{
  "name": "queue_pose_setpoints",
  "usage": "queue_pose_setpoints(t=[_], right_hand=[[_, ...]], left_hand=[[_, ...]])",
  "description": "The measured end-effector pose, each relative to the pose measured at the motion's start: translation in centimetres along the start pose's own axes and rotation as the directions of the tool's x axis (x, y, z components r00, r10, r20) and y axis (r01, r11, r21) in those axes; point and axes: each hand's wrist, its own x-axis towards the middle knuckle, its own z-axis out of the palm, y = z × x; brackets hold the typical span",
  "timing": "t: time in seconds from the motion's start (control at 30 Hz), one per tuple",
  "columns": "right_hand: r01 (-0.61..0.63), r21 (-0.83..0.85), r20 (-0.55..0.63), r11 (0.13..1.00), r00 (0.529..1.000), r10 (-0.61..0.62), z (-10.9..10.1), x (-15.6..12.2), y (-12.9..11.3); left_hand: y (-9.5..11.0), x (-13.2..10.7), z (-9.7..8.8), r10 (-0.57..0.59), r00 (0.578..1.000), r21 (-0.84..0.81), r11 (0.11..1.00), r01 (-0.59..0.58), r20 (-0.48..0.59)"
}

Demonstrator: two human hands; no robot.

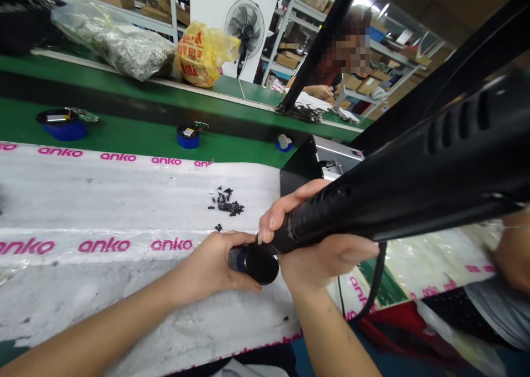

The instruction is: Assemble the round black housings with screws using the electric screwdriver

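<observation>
My left hand (207,266) reaches in from the left, its fingers closed around a small round device (261,264) with a glossy black face and a dark blue side. My right hand (306,255) is wrapped round the narrow front end of a thick black power tool (397,173) with vent slots, shaped like an electric screwdriver. The tool's front end meets the upper edge of the device, close to my left fingers. Its tip is hidden by my right fingers. Several small black pieces (229,206) lie in a loose pile just beyond my hands.
White foam sheet (120,195) printed "anko" covers the bench. Blue round housings (188,137) with circuit boards stand along the green strip behind. A black-and-silver box (306,164) sits beyond the tool. A black cable (379,283) loops at right. Another person (339,62) sits across.
</observation>
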Motion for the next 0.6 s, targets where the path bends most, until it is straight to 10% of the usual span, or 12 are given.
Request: queue_pose_setpoints(t=[0.23,0.47,0.6], right_hand=[[0.045,-0.142,-0.061,0.989,0.997,-0.054,0.2,-1.7,0.2],[0.136,-0.083,-0.19,0.987,0.97,-0.149,0.4,-0.3,0.2],[0.148,-0.072,-0.519,0.986,0.839,-0.164,-4.1,2.3,-3.1]], left_hand=[[-0.4,-0.2,0.1,0.017,1.0,-0.037,0.999,-0.017,-0.003],[0.9,0.0,0.8,0.188,0.982,0.514,0.845,-0.147,-0.028],[2.7,0.8,-3.7,0.23,0.93,0.671,0.741,0.025,-0.289]])
